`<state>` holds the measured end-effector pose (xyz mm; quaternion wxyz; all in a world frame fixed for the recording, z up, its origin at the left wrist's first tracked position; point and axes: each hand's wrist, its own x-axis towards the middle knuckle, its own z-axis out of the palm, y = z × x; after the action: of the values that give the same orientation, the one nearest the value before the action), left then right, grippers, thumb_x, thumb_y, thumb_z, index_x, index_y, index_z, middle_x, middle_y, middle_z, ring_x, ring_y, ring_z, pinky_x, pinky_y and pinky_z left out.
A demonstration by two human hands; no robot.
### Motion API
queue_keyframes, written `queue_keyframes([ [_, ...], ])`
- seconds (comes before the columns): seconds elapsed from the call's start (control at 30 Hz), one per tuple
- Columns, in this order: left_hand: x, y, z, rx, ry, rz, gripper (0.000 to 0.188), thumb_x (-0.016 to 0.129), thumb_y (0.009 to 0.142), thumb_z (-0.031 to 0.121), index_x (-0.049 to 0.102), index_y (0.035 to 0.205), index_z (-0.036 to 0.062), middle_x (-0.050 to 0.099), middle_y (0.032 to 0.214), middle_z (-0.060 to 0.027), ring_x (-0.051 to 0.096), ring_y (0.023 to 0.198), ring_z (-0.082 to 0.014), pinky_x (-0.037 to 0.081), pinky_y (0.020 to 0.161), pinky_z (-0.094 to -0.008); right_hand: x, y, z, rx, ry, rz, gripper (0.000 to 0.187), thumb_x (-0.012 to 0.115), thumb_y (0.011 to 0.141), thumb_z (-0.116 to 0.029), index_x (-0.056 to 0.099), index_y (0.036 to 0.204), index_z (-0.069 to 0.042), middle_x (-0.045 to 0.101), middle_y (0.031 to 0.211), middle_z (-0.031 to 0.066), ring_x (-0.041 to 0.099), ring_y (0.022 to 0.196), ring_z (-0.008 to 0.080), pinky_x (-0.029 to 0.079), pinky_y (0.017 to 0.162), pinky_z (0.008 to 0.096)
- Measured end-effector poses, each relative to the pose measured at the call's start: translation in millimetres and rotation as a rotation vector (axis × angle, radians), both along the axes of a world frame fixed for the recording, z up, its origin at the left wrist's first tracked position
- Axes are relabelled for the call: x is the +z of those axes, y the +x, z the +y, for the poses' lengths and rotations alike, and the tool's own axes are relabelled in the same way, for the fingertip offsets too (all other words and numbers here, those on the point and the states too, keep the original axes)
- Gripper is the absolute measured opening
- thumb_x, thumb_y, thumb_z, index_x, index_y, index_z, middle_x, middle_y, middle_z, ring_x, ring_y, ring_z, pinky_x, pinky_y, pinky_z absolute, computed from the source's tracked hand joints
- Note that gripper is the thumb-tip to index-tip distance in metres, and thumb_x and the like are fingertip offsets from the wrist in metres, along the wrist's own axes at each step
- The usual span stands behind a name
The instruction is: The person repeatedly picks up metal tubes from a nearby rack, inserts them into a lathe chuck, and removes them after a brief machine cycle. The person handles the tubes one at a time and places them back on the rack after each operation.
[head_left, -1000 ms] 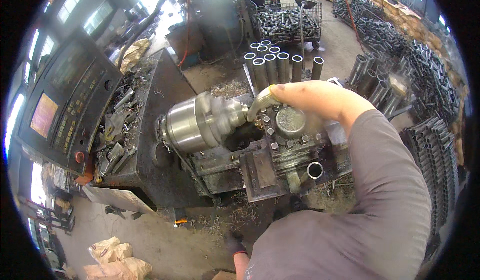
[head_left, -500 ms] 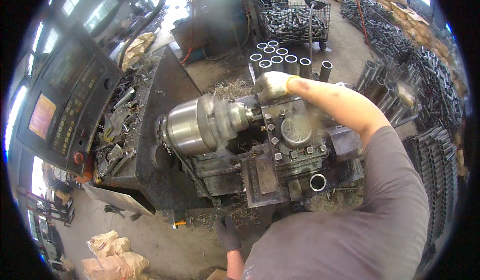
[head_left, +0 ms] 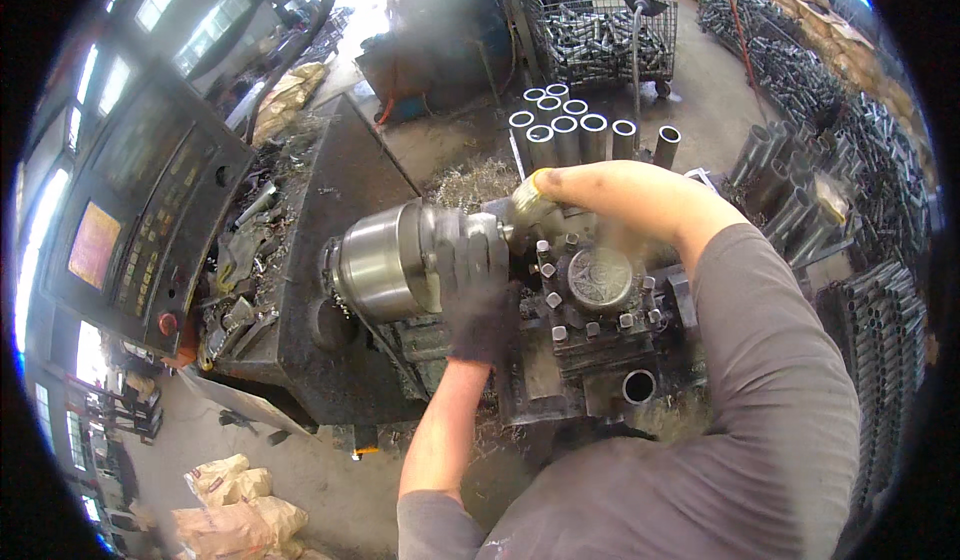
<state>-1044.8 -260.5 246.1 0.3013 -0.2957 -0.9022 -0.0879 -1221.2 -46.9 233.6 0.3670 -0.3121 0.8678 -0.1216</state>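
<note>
A lathe's shiny round chuck (head_left: 378, 262) sits left of centre. My left hand (head_left: 472, 285), in a dark glove, lies over the front of the chuck with its fingers stretched out. The chuck's front and any part clamped there are mostly covered by it. My right hand (head_left: 530, 203), in a pale glove with a yellow cuff, is just beyond the left fingertips, at the right end of the chuck area. Its fingers are blurred and partly hidden. Right of both hands stands the bolted tool post (head_left: 600, 280), below my right forearm.
Several upright metal tubes (head_left: 566, 142) stand behind the machine. One tube (head_left: 625, 388) lies end-on by the tool post. A control panel (head_left: 130, 220) rises at left. Wire baskets (head_left: 610, 45) of metal parts stand beyond; stacked tubes (head_left: 880, 360) line the right side.
My left hand has risen from below the machine to the chuck's front. My right hand has moved down and toward the chuck from behind the tool post. The chuck's front looked blurred before.
</note>
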Motion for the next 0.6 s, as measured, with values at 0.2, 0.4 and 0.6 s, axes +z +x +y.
queue_keyframes([
  [0.2, -18.0, -59.7, 33.8, 0.031, -0.143, -0.076, 0.047, 0.068, 0.09, 0.034, 0.066, 0.13, 0.01, 0.056, 0.146, -0.0191, 0.047, 0.143, -0.0397, 0.026, 0.125, -0.0597, -13.8, -11.4, 37.1, 0.027, 0.032, -0.026, 0.036, 0.08, 0.083, -0.034, 0.078, 0.107, -0.006, 0.077, 0.092, 0.0117, 0.073, 0.082, 0.0274, 0.057, 0.074, 0.0417],
  [0.4, -44.0, -91.8, 35.6, 0.103, -0.231, 0.113, 0.04, 0.065, 0.089, 0.028, 0.07, 0.125, 0.0093, 0.063, 0.144, -0.0225, 0.05, 0.143, -0.0425, 0.025, 0.127, -0.0596, -10.3, 19.3, 135.0, 0.165, 0.116, -0.048, 0.033, 0.078, 0.086, -0.029, 0.076, 0.11, -0.006, 0.076, 0.093, 0.0114, 0.073, 0.083, 0.0274, 0.057, 0.075, 0.042],
  [0.6, -31.6, 23.6, -29.7, 0.104, 0.068, -0.331, 0.054, 0.075, 0.085, 0.035, 0.068, 0.135, 0.0132, 0.069, 0.129, -0.0216, 0.063, 0.125, -0.0385, 0.043, 0.114, -0.0513, -49.9, 97.3, 180.1, -0.317, 0.204, 0.53, 0.062, 0.083, 0.08, -0.038, 0.065, 0.131, -0.007, 0.076, 0.092, 0.0219, 0.075, 0.09, 0.04, 0.057, 0.077, 0.049],
])
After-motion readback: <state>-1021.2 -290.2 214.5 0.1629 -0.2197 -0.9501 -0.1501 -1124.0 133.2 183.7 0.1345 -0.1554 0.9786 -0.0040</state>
